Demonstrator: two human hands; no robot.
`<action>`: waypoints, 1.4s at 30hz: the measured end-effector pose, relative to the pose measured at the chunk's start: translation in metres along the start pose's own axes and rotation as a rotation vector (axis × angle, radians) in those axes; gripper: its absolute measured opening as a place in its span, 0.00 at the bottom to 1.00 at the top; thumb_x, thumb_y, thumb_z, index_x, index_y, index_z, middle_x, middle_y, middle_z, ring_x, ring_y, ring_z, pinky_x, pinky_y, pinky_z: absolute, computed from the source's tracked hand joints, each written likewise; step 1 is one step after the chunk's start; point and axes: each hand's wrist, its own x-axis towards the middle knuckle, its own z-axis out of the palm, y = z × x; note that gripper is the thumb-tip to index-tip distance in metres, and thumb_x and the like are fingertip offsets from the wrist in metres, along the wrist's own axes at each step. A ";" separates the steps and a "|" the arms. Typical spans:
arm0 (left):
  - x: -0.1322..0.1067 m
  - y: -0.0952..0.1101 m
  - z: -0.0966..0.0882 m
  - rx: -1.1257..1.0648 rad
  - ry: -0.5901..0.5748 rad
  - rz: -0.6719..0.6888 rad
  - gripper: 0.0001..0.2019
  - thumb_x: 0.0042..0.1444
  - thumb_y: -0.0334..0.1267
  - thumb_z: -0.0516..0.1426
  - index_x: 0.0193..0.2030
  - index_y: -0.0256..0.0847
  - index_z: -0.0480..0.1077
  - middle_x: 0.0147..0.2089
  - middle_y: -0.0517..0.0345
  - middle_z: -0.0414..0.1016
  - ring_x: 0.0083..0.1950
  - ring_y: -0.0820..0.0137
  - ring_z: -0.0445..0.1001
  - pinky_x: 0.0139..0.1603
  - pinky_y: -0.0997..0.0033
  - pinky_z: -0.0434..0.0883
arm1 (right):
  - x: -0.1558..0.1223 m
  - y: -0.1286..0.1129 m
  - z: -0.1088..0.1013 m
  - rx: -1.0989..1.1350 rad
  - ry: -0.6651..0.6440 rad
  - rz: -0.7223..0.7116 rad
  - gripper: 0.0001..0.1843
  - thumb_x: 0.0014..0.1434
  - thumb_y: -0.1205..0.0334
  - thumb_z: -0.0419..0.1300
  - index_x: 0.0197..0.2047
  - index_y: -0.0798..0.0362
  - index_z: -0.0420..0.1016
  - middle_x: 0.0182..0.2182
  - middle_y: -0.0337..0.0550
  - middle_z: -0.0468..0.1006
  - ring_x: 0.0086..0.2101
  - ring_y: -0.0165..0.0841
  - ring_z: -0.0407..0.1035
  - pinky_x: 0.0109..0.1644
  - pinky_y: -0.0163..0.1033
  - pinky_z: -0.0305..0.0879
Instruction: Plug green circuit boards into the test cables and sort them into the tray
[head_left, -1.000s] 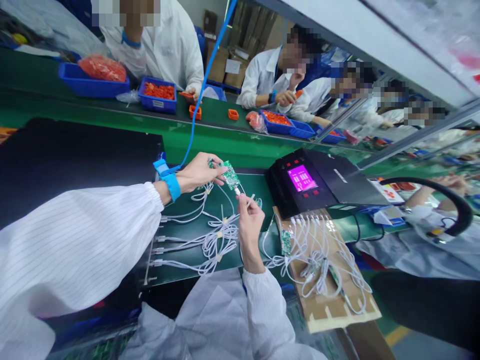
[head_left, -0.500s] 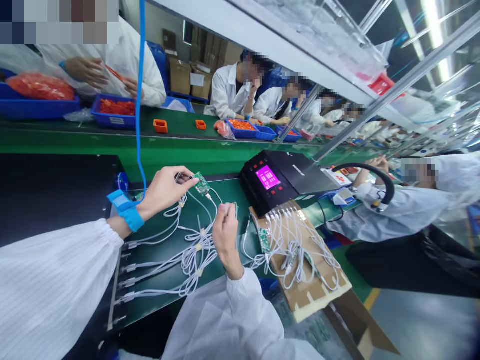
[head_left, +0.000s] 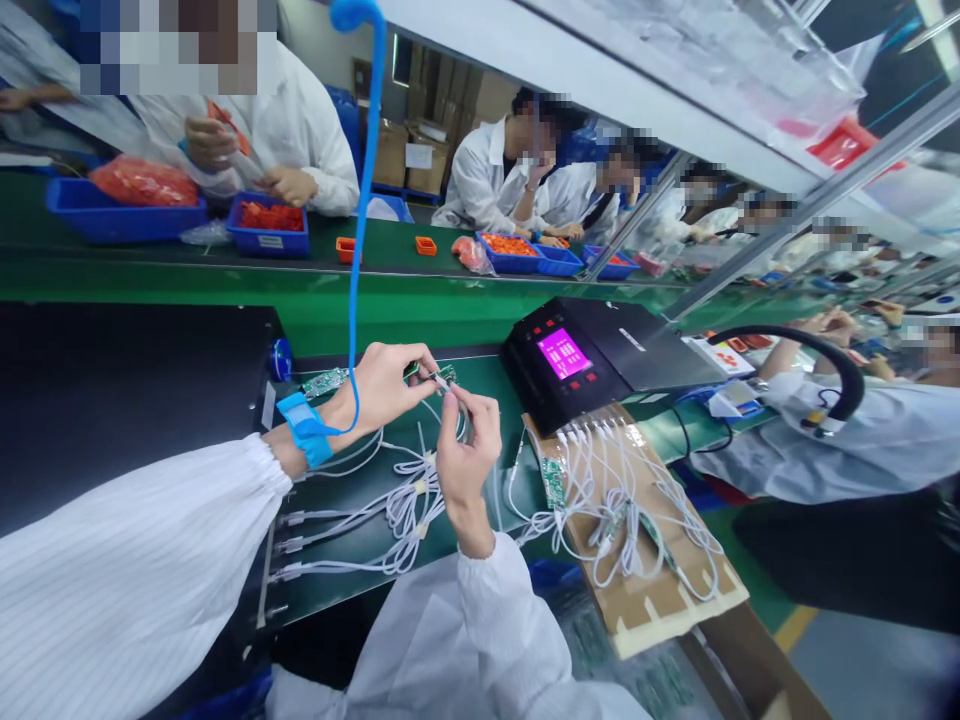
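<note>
My left hand (head_left: pixel 386 385), with a blue wrist strap (head_left: pixel 304 428), pinches a small green circuit board (head_left: pixel 442 377) above the green mat (head_left: pixel 360 490). My right hand (head_left: pixel 466 450) is closed on the end of a white cable (head_left: pixel 459 402) and meets the board. Several more white cables (head_left: pixel 405 505) lie bundled on the mat below both hands. Another green circuit board (head_left: pixel 325 382) lies on the mat behind my left wrist.
A black tester with a pink screen (head_left: pixel 564 353) stands to the right. Before it lies a cardboard sheet (head_left: pixel 660 600) with white cables and boards. Beyond a green conveyor (head_left: pixel 225 275) with blue bins (head_left: pixel 266 225), people in white coats work. Another person's sleeve (head_left: pixel 847 445) reaches in at right.
My right hand has risen from the mat and brought the cable end up to the board in my left hand. The camera view shifted slightly.
</note>
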 end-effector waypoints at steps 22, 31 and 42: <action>-0.003 -0.010 0.006 0.107 -0.029 0.006 0.02 0.56 0.31 0.60 0.36 0.39 0.75 0.33 0.57 0.80 0.33 0.68 0.77 0.34 0.72 0.67 | 0.004 -0.004 0.008 -0.083 -0.016 0.051 0.09 0.70 0.59 0.60 0.44 0.52 0.82 0.32 0.39 0.73 0.30 0.28 0.65 0.37 0.38 0.69; -0.006 -0.015 0.009 0.124 -0.025 0.032 0.03 0.58 0.30 0.59 0.38 0.39 0.74 0.33 0.58 0.79 0.32 0.68 0.76 0.34 0.71 0.65 | 0.005 0.000 0.014 -0.077 -0.012 0.047 0.09 0.70 0.60 0.60 0.43 0.53 0.81 0.30 0.37 0.70 0.30 0.28 0.64 0.37 0.36 0.66; -0.008 -0.019 0.011 0.167 -0.029 0.120 0.05 0.58 0.27 0.58 0.39 0.39 0.74 0.34 0.57 0.79 0.33 0.68 0.76 0.34 0.71 0.66 | 0.000 0.001 0.016 -0.026 -0.029 0.104 0.12 0.71 0.56 0.58 0.43 0.53 0.79 0.30 0.37 0.68 0.31 0.29 0.64 0.38 0.38 0.66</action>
